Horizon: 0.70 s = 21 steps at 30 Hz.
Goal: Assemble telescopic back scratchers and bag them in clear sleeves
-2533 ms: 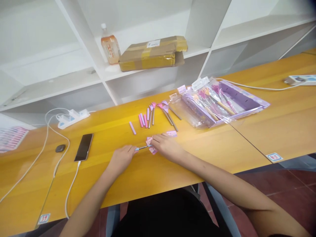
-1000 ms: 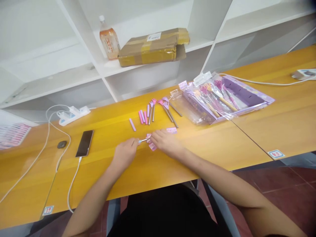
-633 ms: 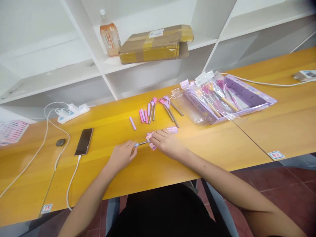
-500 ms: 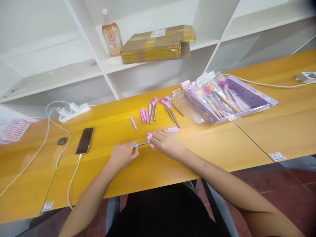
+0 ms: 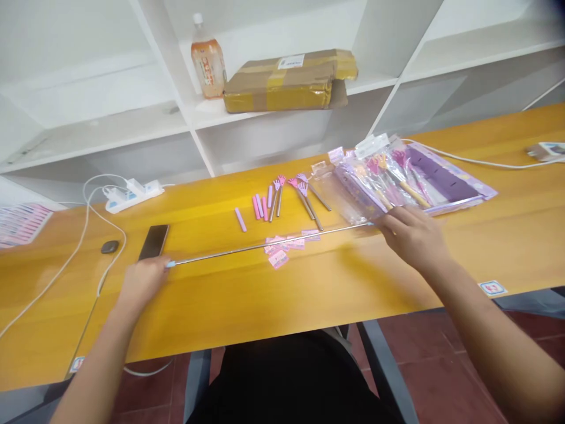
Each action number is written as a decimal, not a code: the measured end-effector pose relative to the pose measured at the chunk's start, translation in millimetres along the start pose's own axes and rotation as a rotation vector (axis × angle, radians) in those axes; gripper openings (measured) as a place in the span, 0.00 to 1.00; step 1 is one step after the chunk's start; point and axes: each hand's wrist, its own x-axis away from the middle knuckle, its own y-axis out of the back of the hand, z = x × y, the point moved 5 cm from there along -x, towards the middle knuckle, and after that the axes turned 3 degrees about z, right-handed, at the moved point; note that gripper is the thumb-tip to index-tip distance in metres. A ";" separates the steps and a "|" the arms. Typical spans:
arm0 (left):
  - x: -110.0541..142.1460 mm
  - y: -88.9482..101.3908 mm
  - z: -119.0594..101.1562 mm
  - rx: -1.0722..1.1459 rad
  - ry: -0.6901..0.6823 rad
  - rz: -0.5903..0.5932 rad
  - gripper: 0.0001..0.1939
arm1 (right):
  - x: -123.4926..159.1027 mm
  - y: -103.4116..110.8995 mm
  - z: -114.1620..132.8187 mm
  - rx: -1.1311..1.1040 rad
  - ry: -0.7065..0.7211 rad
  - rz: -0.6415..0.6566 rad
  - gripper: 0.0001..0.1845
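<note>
Having moved well apart since the earlier frame, the left hand (image 5: 145, 282) and right hand (image 5: 412, 238) are stretching a metal rod (image 5: 232, 252) in the head view, fingers clamping its two ends; it is crossing above pink cards (image 5: 279, 259) on the desk (image 5: 229, 306), apparently telescoping out.

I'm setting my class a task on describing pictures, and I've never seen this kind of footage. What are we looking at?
There is no machine: these are a person's own bare hands, seen forward and down from one head-worn camera. The left hand and right hand hold opposite ends of a long, telescopic metal rod above a wooden desk. Small printed cards lie beneath it. Farther back are hand-shaped back scratchers on metal stems and short pink and lilac cylinders. A purple tray, with bagged scratchers, sits to the right; a phone lies by the left hand.
</note>
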 end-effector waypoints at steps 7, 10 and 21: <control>2.5 -4.2 -11.3 0.050 -0.069 -0.010 0.13 | 26.3 6.7 -21.3 0.099 0.070 -0.042 0.10; -0.7 -5.4 -14.6 0.063 -0.073 -0.004 0.13 | 26.6 9.7 -17.2 0.075 0.049 -0.052 0.08; -10.7 -1.6 -80.6 0.199 -0.125 0.123 0.14 | -2.3 -7.0 39.0 -0.011 0.091 0.034 0.16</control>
